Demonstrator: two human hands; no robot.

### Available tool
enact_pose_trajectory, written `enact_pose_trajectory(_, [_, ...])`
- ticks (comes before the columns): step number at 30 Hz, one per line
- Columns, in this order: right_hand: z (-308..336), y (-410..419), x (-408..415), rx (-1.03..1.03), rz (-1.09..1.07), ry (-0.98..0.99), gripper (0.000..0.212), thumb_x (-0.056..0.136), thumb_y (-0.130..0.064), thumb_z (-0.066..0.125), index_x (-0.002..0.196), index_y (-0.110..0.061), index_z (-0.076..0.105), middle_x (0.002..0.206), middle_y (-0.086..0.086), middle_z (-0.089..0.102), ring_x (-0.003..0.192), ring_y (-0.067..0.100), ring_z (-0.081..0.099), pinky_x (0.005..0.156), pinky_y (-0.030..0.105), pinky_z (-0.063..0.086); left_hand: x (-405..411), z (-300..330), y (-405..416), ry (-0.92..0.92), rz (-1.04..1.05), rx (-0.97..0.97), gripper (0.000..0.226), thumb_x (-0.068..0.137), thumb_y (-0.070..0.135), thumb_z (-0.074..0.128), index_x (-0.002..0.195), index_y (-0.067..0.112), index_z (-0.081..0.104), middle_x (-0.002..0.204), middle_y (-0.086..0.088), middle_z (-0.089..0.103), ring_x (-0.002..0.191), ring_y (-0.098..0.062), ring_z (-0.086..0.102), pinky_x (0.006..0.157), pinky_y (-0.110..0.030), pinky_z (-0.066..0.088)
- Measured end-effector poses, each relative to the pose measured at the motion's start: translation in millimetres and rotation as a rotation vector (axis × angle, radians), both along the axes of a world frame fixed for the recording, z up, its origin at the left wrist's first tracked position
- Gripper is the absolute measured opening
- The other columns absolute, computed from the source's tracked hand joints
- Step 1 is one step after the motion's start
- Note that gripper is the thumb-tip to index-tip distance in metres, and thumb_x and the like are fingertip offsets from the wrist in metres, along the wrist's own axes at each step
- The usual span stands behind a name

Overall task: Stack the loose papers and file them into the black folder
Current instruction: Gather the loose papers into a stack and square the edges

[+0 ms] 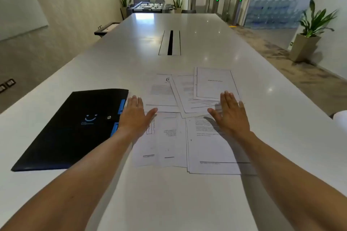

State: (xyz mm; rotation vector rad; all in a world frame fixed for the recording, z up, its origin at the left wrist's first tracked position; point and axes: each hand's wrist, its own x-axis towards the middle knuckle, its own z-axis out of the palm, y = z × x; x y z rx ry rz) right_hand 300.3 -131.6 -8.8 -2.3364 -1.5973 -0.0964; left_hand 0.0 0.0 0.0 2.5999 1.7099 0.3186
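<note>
Several loose printed papers [180, 137] lie scattered and overlapping on the white table [169, 202] in front of me. A black folder [71, 133] with blue tabs and a snap button lies shut to their left. My left hand [136, 116] hovers flat, fingers apart, over the left edge of the papers, right beside the folder. Over the right side of the papers my right hand [230, 113] is spread flat and throws a shadow on the sheets. Neither hand holds anything.
A cable slot [170, 42] runs down the middle of the table beyond the papers. A potted plant [308, 39] stands on the floor at the right. A white object [340, 117] pokes in at the right table edge.
</note>
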Motion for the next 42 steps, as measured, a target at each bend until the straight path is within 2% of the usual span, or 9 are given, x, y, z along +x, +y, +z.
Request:
enact_pose_trajectory(5, [-17.5,-13.8,-2.0,-0.094,-0.095,0.072,0.096,0.085,-0.076,0.007,0.153,-0.009,0.005,0.163,0.008,0.003,0.149,0.021,0.002,0.119,0.048,0.011,5.0,-14.1,-13.1,-0.03,0.124,-0.021,0.093,0.089,0.072,0.017,0.15,0.002,0.02,0.155,-0.023,0.022,0.143,-0.036,0.021,0.115,-0.045,0.021])
enact_pose_trajectory(10, [-19.7,-13.6,-4.0,-0.114,-0.123,0.093,0.091,0.089,-0.072,0.011,0.154,-0.009,0.007,0.163,0.008,0.004,0.149,0.022,0.002,0.119,0.047,0.005,15.0,-6.3,-18.4,-0.11,0.214,-0.106,0.088,0.09,0.064,0.041,0.15,0.002,0.02,0.154,-0.025,0.023,0.14,-0.038,0.026,0.111,-0.045,0.027])
enact_pose_trajectory(17, [-20.3,-9.4,-14.2,-0.101,-0.119,0.121,0.088,0.091,-0.07,0.017,0.154,-0.009,0.006,0.163,0.009,0.005,0.149,0.022,0.002,0.118,0.046,0.003,27.9,16.5,-14.9,-0.656,0.33,-0.343,0.069,0.076,0.032,0.077,0.132,0.006,0.045,0.131,-0.016,0.048,0.117,-0.031,0.05,0.09,-0.039,0.049])
enact_pose_trajectory(23, [-20.7,-6.9,-26.2,-0.077,-0.112,0.142,0.084,0.093,-0.066,0.021,0.154,-0.009,0.006,0.163,0.009,0.006,0.149,0.023,0.003,0.119,0.046,0.003,30.5,25.5,-18.7,-1.189,0.414,-0.657,0.076,0.077,0.009,0.079,0.14,0.005,0.037,0.124,-0.014,0.056,0.097,-0.023,0.063,0.072,-0.026,0.049])
enact_pose_trajectory(26, [-19.8,-4.8,-31.1,-0.053,-0.111,0.154,0.082,0.095,-0.062,0.024,0.153,-0.007,0.009,0.162,0.01,0.008,0.149,0.023,0.004,0.12,0.046,0.005,30.1,27.2,-23.3,-1.347,0.372,-0.853,0.047,0.075,0.002,0.078,0.117,0.0,0.057,0.108,-0.018,0.068,0.089,-0.029,0.069,0.08,-0.043,0.058])
enact_pose_trajectory(29, [-18.8,-3.2,-37.2,-0.033,-0.106,0.186,0.079,0.096,-0.06,0.027,0.153,-0.007,0.01,0.162,0.011,0.009,0.149,0.024,0.005,0.12,0.045,0.004,33.1,26.4,-33.8,-1.345,0.298,-1.005,0.045,0.077,0.002,0.077,0.117,-0.005,0.059,0.103,-0.022,0.07,0.088,-0.034,0.071,0.079,-0.048,0.058])
enact_pose_trajectory(33, [-16.5,-0.7,-48.4,-0.001,-0.108,0.26,0.077,0.097,-0.057,0.028,0.153,-0.007,0.01,0.162,0.01,0.009,0.149,0.022,0.004,0.12,0.042,0.003,42.1,18.2,-49.8,-1.2,0.202,-1.069,0.082,0.068,0.013,0.085,0.136,-0.004,0.042,0.123,-0.023,0.061,0.108,-0.038,0.062,0.091,-0.053,0.051])
enact_pose_trajectory(35, [-14.2,-0.4,-53.8,0.02,-0.109,0.3,0.076,0.098,-0.056,0.028,0.153,-0.007,0.009,0.162,0.01,0.008,0.149,0.022,0.004,0.12,0.04,0.002,47.5,12.9,-53.3,-1.169,0.175,-1.057,0.077,0.068,0.01,0.085,0.134,0.0,0.045,0.121,-0.019,0.063,0.108,-0.035,0.062,0.093,-0.051,0.051])
enact_pose_trajectory(42, [0.3,-3.8,-68.7,0.159,-0.152,0.516,0.072,0.097,-0.05,0.039,0.151,-0.007,0.021,0.159,0.011,0.022,0.146,0.025,0.02,0.118,0.044,0.019,41.5,10.4,-51.3,-1.19,0.06,-0.998,0.054,0.075,-0.008,0.075,0.124,0.007,0.056,0.099,-0.004,0.071,0.084,-0.013,0.067,0.055,-0.017,0.055])
